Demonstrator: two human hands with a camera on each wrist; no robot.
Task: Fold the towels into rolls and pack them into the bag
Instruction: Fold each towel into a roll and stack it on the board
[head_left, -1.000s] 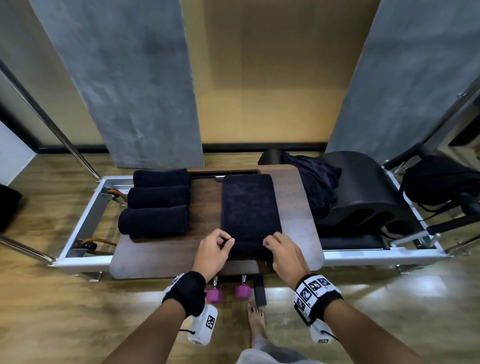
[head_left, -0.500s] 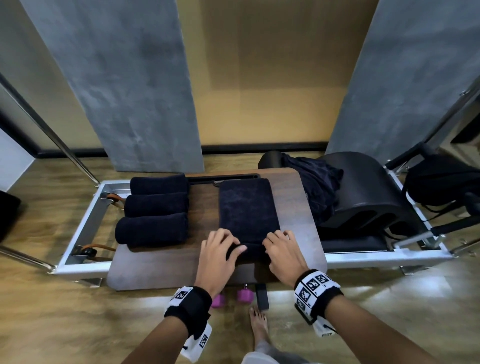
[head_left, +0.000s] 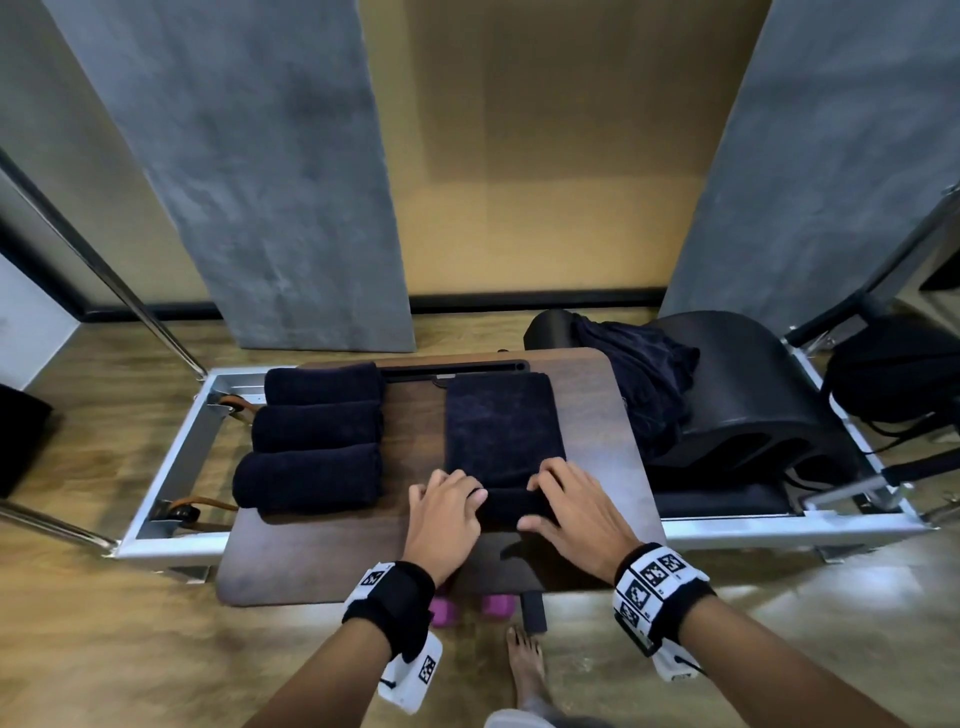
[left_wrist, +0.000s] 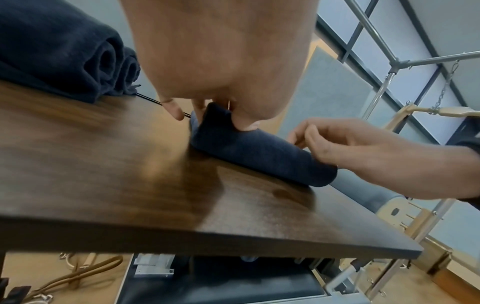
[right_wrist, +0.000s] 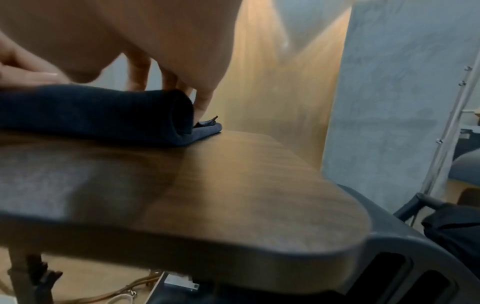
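On the board (head_left: 332, 551), near its front edge, we have the dark towel (head_left: 501, 431) lying flat with its near end turned into a short roll; our left hand (head_left: 441, 514) curls fingers and thumb round the roll's left end and our right hand (head_left: 576, 514) lies over its right end, fingers bent onto the cloth. We judge the towel soft, light and limp, so it will slacken or skew unless both ends are taken evenly and kept tight.
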